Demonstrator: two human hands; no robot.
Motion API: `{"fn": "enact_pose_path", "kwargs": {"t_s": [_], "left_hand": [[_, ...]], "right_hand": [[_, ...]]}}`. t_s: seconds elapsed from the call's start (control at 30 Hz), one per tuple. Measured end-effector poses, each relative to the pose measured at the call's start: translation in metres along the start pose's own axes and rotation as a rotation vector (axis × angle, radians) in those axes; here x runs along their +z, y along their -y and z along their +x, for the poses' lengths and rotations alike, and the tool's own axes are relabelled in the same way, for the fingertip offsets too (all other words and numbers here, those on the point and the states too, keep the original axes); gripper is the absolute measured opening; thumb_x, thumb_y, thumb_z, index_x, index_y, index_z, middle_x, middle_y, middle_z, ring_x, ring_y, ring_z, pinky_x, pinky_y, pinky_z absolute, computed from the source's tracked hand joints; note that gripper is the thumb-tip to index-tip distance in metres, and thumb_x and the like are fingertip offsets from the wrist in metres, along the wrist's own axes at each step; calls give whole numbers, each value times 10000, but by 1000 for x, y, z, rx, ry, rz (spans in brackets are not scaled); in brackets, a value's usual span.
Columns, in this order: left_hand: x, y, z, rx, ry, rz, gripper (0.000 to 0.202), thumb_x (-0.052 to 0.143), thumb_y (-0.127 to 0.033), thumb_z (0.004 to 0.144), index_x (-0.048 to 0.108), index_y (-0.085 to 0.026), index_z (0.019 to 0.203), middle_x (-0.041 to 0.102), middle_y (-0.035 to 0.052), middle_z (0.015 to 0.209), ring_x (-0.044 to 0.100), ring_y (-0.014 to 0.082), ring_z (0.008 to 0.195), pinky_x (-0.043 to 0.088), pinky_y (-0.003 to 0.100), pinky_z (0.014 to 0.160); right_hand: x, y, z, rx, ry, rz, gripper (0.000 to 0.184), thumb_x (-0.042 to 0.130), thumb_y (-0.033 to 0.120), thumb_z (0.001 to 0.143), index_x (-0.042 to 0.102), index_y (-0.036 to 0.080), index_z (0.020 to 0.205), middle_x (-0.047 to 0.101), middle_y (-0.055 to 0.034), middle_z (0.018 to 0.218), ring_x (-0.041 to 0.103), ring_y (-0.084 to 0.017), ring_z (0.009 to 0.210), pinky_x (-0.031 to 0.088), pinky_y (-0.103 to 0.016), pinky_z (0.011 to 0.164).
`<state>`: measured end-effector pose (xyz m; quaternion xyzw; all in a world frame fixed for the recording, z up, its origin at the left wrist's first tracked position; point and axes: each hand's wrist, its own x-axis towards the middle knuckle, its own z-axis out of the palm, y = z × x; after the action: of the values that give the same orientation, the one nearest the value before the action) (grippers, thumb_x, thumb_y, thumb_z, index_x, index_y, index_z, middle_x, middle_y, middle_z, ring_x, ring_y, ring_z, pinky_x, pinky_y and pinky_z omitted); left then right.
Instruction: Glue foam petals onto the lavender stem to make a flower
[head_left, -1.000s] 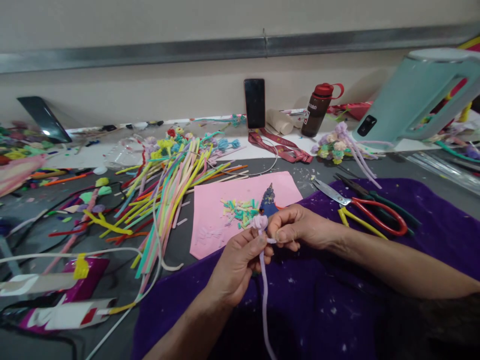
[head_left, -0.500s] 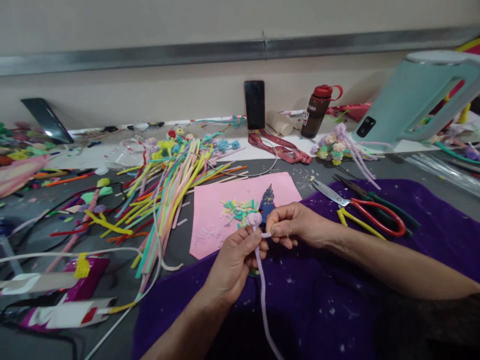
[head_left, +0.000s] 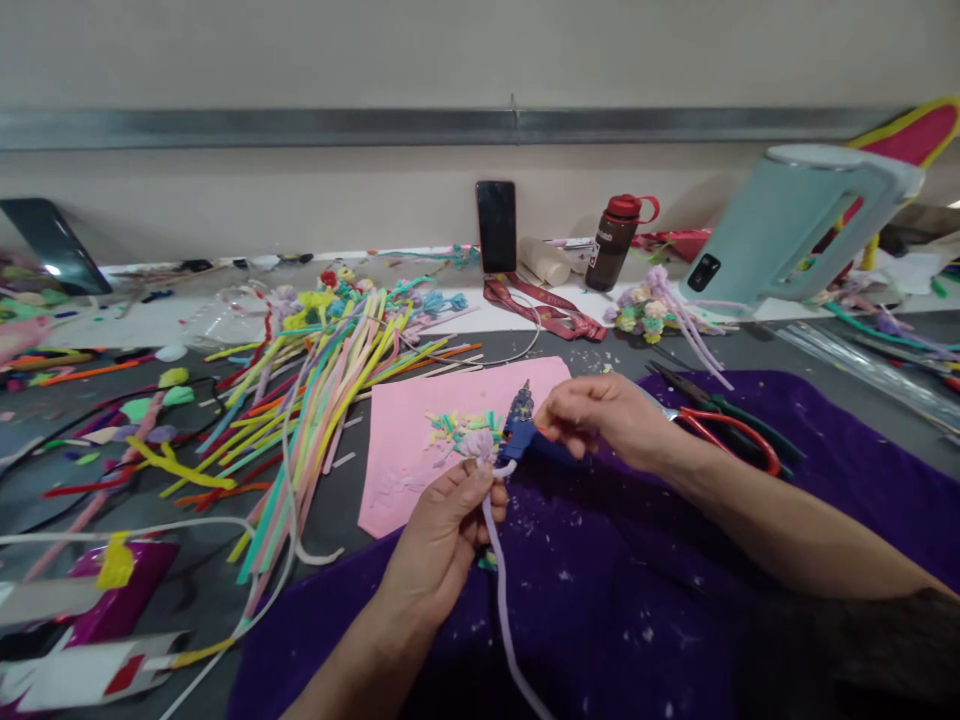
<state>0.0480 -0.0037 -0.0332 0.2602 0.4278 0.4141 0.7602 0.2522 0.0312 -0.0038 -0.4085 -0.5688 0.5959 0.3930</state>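
My left hand [head_left: 444,530] is closed on a lilac pipe cleaner [head_left: 499,590] just under its coiled, bud-like top [head_left: 480,446]; the long stem hangs down over the purple cloth [head_left: 675,600]. My right hand [head_left: 600,415] has let go of the stem and curls its fingers around the blue glue gun [head_left: 519,432] lying at the edge of the pink sheet [head_left: 409,440]. The gun's nozzle points away from me, close beside the coiled top.
A heap of coloured pipe cleaners [head_left: 330,360] spreads left of the pink sheet. Red-handled scissors [head_left: 724,425] and pliers lie on the cloth to the right. A phone [head_left: 496,226], a brown bottle [head_left: 615,242], a pale green kettle [head_left: 787,225] and small finished flowers [head_left: 645,308] stand along the wall.
My right hand left the pipe cleaner's short end and moved up onto the glue gun. The left hand kept its hold. The view shifted slightly to the right and down.
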Motion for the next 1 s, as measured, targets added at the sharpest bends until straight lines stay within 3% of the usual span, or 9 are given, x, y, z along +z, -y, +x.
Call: {"fn": "enact_pose_path", "kwargs": {"t_s": [0.13,0.23,0.3,0.4,0.6,0.7,0.8,0.9,1.0], "left_hand": [[1,-6,-1,34,-43,-35,179,724,-256,659,611,-143,741,603,-16,610,527,52,511,419,136,467],[2,-7,-2,46,-49,-29,162,720,-248,660,617,-142,728,599,-20,600,519,47,505,427,133,473],[1,-7,-3,56,-56,-26,154,717,-247,662,614,-141,706,601,-19,606,519,44,508,426,129,477],[0,-6,-4,73,-63,-12,161,707,-264,675,607,-138,683,602,-15,616,516,41,510,418,127,475],[0,-7,-6,67,-53,42,173,682,-285,697,600,-136,666,591,-5,616,504,54,520,396,142,467],[1,-6,-6,60,-66,48,192,684,-303,688,597,-135,654,588,-2,613,501,57,520,375,144,454],[-1,-6,-4,78,-80,42,201,681,-311,691,593,-133,659,583,-6,612,467,43,493,320,131,414],[-5,-7,-2,91,-36,18,217,669,-312,709,584,-122,648,562,-12,596,388,20,441,213,124,351],[-9,-11,-2,81,7,-24,217,655,-303,726,575,-117,649,555,-19,599,311,2,398,143,130,324]], "right_hand": [[-22,10,2,-118,-204,-471,297,481,380,864,637,145,770,612,-15,665,511,-81,495,349,-198,464],[-23,6,2,-132,-162,-1093,310,482,392,855,655,144,783,653,-67,757,582,-163,665,381,-262,590],[-16,0,1,-87,-48,-1354,373,490,487,828,653,152,843,663,-85,807,600,-211,718,374,-284,596],[-2,-10,-1,-48,70,-1498,474,488,586,784,604,167,972,647,-92,892,611,-241,741,374,-292,573],[13,-26,-1,-13,58,-1603,430,464,516,803,545,168,1042,601,-106,946,609,-252,761,381,-294,567],[11,-22,1,1,31,-1549,342,502,443,780,580,153,946,611,-104,906,601,-241,735,377,-294,573],[0,-11,2,7,-49,-1285,232,509,363,777,596,156,833,621,-73,795,576,-203,681,374,-285,590],[-12,1,-3,-4,-8,-715,227,486,353,786,594,155,820,601,-44,683,553,-180,631,390,-274,564],[-14,6,-11,-40,127,-105,356,472,386,750,596,135,970,623,-65,701,555,-179,583,413,-276,514]]}}
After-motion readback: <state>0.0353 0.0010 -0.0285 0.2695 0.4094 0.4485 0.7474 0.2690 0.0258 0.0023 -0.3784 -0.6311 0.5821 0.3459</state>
